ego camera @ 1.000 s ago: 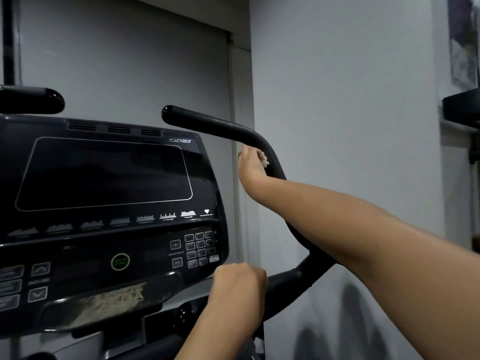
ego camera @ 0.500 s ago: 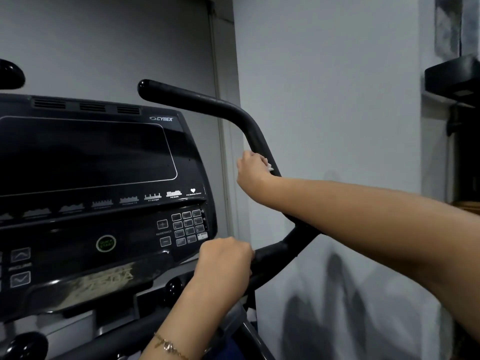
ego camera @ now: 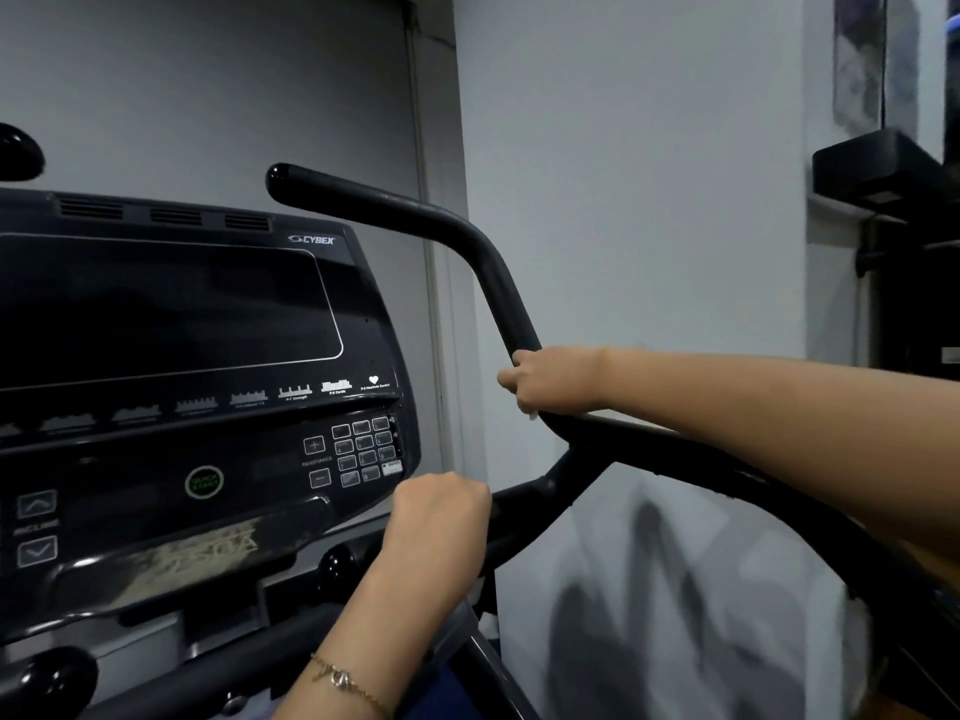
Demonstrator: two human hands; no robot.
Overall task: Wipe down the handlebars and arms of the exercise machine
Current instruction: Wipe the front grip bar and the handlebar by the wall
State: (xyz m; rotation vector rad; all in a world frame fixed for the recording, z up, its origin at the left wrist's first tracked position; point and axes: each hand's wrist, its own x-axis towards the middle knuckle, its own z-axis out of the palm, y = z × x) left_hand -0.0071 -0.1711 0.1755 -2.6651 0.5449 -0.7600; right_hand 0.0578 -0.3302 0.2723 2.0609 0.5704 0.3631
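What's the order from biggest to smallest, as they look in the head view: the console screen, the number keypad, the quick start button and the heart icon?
1. Console screen
2. Number keypad
3. Quick start button
4. Heart icon
All look similarly near, so the ranking holds.

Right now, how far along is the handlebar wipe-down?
Seemingly done: the upper stretch of the right handlebar, down which the right hand has slid. In hand: the part near the junction, white cloth peeking below the hand. Remaining: the lower arm the left hand grips, and the left handlebar.
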